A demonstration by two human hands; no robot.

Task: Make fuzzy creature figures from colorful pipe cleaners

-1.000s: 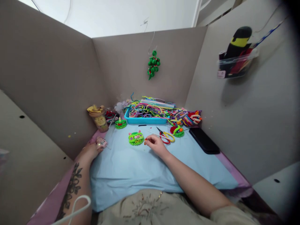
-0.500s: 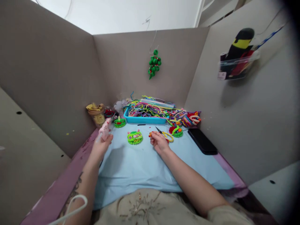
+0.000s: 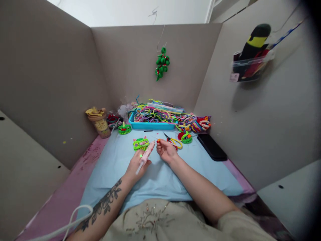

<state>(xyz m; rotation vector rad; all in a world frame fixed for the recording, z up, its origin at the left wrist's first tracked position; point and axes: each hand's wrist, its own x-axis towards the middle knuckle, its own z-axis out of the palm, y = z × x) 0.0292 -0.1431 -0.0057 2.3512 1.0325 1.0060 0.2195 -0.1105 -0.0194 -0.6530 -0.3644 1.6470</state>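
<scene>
Three green pipe-cleaner figures [image 3: 140, 144], one scissors [image 3: 173, 141]

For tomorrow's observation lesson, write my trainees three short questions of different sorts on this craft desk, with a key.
1. True or false: the left hand holds the scissors.
2. Which lies right of the scissors? A) the black phone B) the lidded cup C) the blue tray
3. Fill in: the small piece in the right hand is coloured ____.

Key: 1 false, it holds a pink glue gun; 2 A; 3 orange.
</scene>
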